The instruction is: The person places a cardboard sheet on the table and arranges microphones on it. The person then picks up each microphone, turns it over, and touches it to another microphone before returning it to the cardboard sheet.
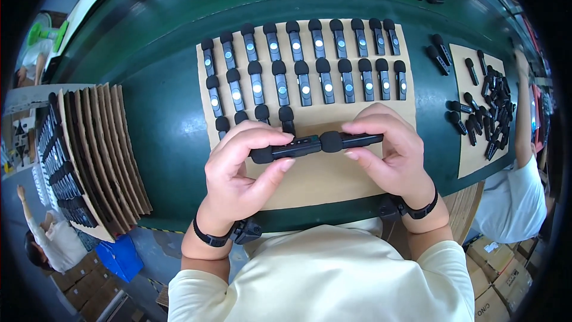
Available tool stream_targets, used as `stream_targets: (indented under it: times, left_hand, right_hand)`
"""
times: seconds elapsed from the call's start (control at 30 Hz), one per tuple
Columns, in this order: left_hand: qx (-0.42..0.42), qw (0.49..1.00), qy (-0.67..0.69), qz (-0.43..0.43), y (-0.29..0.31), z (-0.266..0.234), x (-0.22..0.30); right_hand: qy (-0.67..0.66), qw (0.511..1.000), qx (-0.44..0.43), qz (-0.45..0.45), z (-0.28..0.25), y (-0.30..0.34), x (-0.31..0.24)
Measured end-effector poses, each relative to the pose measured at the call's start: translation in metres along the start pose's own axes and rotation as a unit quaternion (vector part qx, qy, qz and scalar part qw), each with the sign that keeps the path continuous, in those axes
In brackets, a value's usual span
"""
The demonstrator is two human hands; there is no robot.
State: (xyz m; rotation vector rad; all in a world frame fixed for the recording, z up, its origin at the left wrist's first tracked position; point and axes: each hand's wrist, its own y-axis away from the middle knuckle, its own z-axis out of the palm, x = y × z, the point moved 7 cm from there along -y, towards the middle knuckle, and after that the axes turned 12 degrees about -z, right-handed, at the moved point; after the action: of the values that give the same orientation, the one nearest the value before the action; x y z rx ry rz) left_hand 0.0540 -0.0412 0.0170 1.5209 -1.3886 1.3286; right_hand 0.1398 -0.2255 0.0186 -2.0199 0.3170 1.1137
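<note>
My left hand [239,164] pinches a small black clip-on microphone [305,145], its foam tip pointing left. Between the thumb and fingers of my right hand [395,154] is a second black microphone [359,140], whose foam tip meets the tail end of the first. Both are held roughly level above a brown cardboard sheet [333,182]. On that sheet lie two full rows of like microphones [325,83], foam tips away from me and pale round marks showing. A shorter third row [286,116] sits at the left, partly hidden by my left hand.
At left, cardboard sheets [110,155] bearing microphones stand stacked on the green table [170,143]. To the right, a heap of microphones [494,104] covers another cardboard sheet [471,164]; several lie loose nearby. Other people [512,203] are at both sides. Cartons [491,256] stand at lower right.
</note>
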Motion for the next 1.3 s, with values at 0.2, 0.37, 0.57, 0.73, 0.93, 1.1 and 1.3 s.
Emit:
stream_targets:
  times: [0.2,0.37,0.57,0.73,0.93,1.1,1.3]
  left_hand:
    - [0.013,1.0,0.003,-0.003,-0.0002,-0.0009,-0.0009]
    - [0.0,0.999,0.034,0.006,0.002,0.0021,-0.0036]
    - [-0.004,0.999,0.036,-0.026,0.0037,0.0047,-0.0043]
    - [-0.006,0.999,0.035,-0.014,0.0038,0.0043,-0.0036]
    - [-0.013,0.999,0.034,-0.008,0.0039,0.0049,-0.0034]
    - [-0.009,1.0,0.028,-0.001,0.0046,0.0043,-0.004]
    - [0.002,1.0,0.027,-0.003,0.0046,0.0037,-0.0012]
  right_hand:
    - [0.012,1.0,-0.003,-0.009,0.0008,0.0013,0.0019]
    - [-0.026,1.0,-0.001,0.014,0.0002,0.0038,0.0047]
    - [-0.035,0.999,0.008,0.016,-0.0023,0.0024,0.0057]
    - [-0.026,1.0,0.012,-0.008,-0.0027,0.0,0.0045]
    - [-0.027,1.0,0.01,-0.002,-0.0032,0.0009,0.0044]
    - [-0.021,1.0,0.007,-0.001,-0.0028,0.0014,0.0047]
    - [-0.02,1.0,-0.006,-0.01,-0.002,0.0024,0.0037]
